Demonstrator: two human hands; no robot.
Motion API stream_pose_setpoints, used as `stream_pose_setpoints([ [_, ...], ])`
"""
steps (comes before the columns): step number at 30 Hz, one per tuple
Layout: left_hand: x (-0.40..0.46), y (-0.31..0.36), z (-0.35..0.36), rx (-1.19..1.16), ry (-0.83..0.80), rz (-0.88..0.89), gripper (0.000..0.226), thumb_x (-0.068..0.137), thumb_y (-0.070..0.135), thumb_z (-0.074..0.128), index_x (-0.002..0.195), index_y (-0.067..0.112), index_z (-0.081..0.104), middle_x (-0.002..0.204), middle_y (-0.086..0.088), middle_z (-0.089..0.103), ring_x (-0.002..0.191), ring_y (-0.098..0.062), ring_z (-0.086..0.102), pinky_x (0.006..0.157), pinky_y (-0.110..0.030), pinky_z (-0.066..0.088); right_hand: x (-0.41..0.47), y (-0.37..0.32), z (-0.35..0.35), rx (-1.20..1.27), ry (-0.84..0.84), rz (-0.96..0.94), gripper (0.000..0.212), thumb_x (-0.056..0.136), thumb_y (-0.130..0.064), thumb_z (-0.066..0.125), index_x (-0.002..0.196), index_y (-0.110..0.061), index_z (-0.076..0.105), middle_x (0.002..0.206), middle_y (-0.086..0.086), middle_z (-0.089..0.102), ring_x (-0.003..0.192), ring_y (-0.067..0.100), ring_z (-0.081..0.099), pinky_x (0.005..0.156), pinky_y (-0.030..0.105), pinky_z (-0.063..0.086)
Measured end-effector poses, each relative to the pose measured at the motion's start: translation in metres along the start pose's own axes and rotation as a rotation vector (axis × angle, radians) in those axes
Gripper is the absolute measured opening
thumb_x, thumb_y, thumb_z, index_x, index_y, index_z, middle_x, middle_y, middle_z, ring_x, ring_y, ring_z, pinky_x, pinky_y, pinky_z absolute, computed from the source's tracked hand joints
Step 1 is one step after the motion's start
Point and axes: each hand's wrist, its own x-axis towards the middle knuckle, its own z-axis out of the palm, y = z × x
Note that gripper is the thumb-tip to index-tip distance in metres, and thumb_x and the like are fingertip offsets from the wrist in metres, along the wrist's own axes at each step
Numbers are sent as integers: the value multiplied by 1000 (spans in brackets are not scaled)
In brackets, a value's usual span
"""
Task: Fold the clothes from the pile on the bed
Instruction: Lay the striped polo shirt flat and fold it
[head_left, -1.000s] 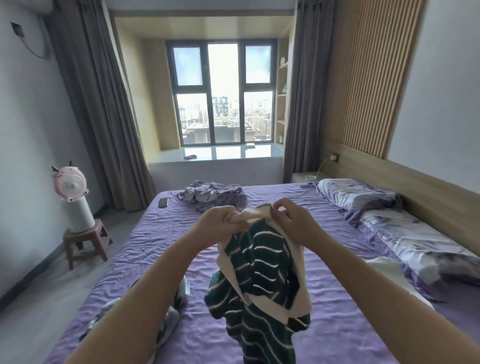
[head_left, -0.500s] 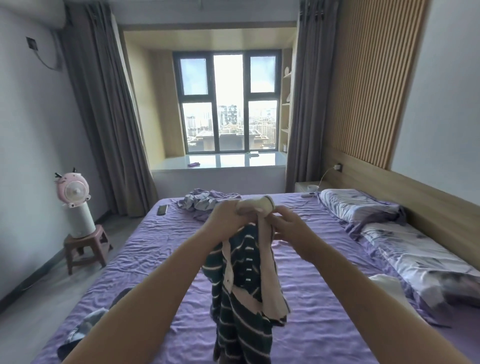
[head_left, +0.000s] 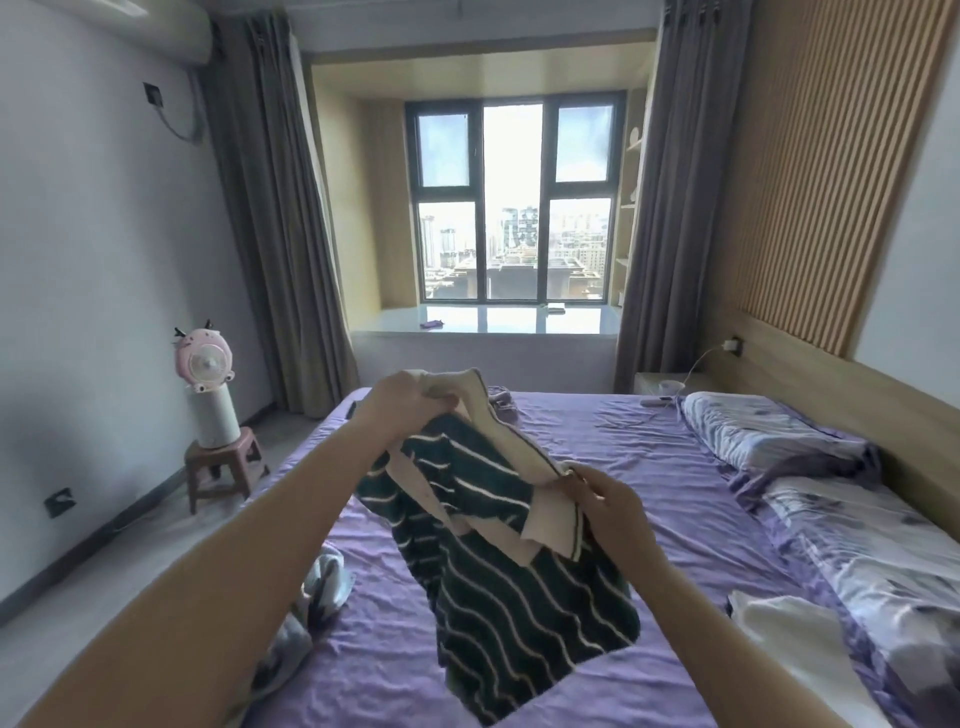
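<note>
Left hand (head_left: 402, 402) and right hand (head_left: 610, 499) pinch cream trim — striped knit sweater (head_left: 509, 587) hangs crumpled.

1. The striped knit top (head_left: 519, 597) is dark green with thin wavy white stripes; its collar and trim (head_left: 498, 415) are cream, edged by one dark line.
2. The bed sheet (head_left: 649, 467) is plain lilac purple.
3. The pillows (head_left: 753, 431) are white with a grey-purple floral print.
4. The crumpled garment (head_left: 322, 582) at the bed's left edge is white with dark grey patches.
5. The folded cloth (head_left: 795, 634) on the right is plain white.
6. The curtains (head_left: 275, 234) are grey-brown.
7. The small fan (head_left: 203, 365) is pink, on a white cylinder (head_left: 214, 422) and a reddish-brown stool (head_left: 223, 462).
8. The slatted wall panel (head_left: 831, 156) is light wood.
</note>
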Motion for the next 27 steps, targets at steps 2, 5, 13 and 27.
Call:
stream_pose_setpoints([
  [2, -4, -11, 10, 149, -64, 11, 25, 93, 40, 53, 92, 17, 62, 89, -5, 67, 83, -19, 62, 75, -31, 46, 11, 7, -14, -158, 43, -33, 20, 96, -28, 50, 103, -21, 67, 91, -8, 66, 79, 9, 58, 69, 15, 41],
  [5, -11, -27, 28, 319, -105, -11, 30, 96, 50, 40, 90, 22, 49, 93, 0, 62, 85, -19, 58, 73, -35, 42, 26, 13, -32, -314, -21, -22, 26, 94, -34, 51, 103, -14, 65, 93, 2, 67, 87, 20, 62, 71, 29, 43],
  [13, -20, -42, 46, -120, -276, -273, 56, 82, 66, 53, 120, 24, 46, 119, 4, 53, 109, -18, 53, 88, -33, 42, 41, 30, -87, 608, -698, 332, 48, 76, -4, 58, 123, -11, 53, 114, 22, 60, 96, 34, 58, 84, 39, 50],
  [27, -45, -47, 46, -995, -664, -328, 43, 65, 15, 61, 108, 13, 61, 91, -10, 65, 78, -23, 60, 72, -35, 51, 41, 64, -99, 504, -332, 324, 9, 89, -12, 59, 96, -15, 64, 68, 11, 65, 56, 19, 60, 46, 25, 49],
])
